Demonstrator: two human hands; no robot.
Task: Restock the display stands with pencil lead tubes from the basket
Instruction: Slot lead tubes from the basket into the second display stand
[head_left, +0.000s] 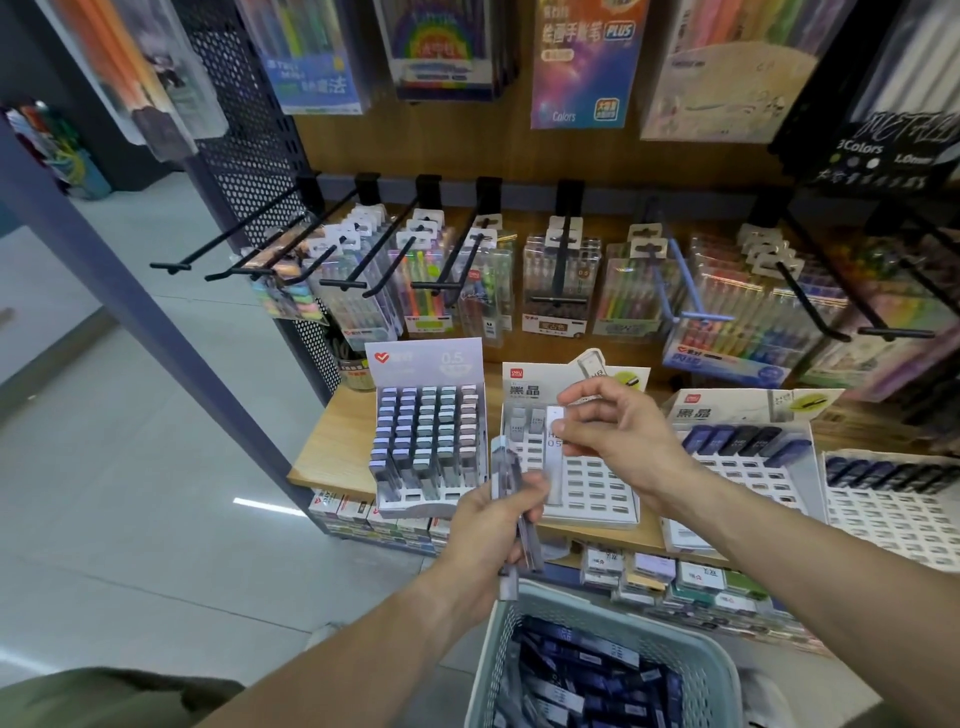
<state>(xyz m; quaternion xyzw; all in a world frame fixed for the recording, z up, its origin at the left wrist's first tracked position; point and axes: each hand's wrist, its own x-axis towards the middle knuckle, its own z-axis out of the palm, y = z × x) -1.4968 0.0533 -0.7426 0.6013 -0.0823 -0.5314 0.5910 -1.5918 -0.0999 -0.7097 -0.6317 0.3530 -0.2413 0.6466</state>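
Note:
My left hand (498, 525) grips a small bundle of clear grey pencil lead tubes (511, 483) above the basket. My right hand (618, 431) pinches a single clear tube (555, 457) marked 0.5 and holds it over the middle white display stand (597, 493). That stand has a few tubes in its back left slots and many bare slots. The left stand (428, 441) is nearly full of grey tubes. Two stands on the right (748, 462) carry a back row of dark blue tubes. The pale green basket (691, 660) at the bottom holds many dark blue tubes (587, 680).
The stands sit on a wooden shelf (332, 452). Black hooks (363, 265) with hanging pen packs jut out above them. A perforated black side panel (249, 135) bounds the left. Boxed stock fills the lower shelf (691, 577). Grey tiled floor (130, 493) lies to the left.

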